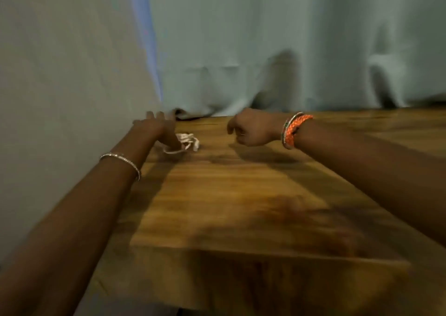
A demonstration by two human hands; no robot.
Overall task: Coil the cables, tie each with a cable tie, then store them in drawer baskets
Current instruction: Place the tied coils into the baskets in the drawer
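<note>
I am reaching both arms out over the wooden table (241, 195), toward its far edge, where a pale curtain (265, 50) is hanging down behind it. My left hand (154, 128) is stretching toward the far left corner with its fingers spread and relaxed, gripping nothing. A small bundle of white cable (187, 143) is lying on the table by that far left corner, just beside my left hand on its inner side; the blur is keeping me from telling whether the hand is touching it. My right hand (251, 129) is hovering near the far edge, well apart from the cable, with its fingers curled into a loose fist around nothing I can see. I am wearing a thin silver bangle (121, 162) on my left wrist and an orange braided band (295, 129) on my right.
</note>
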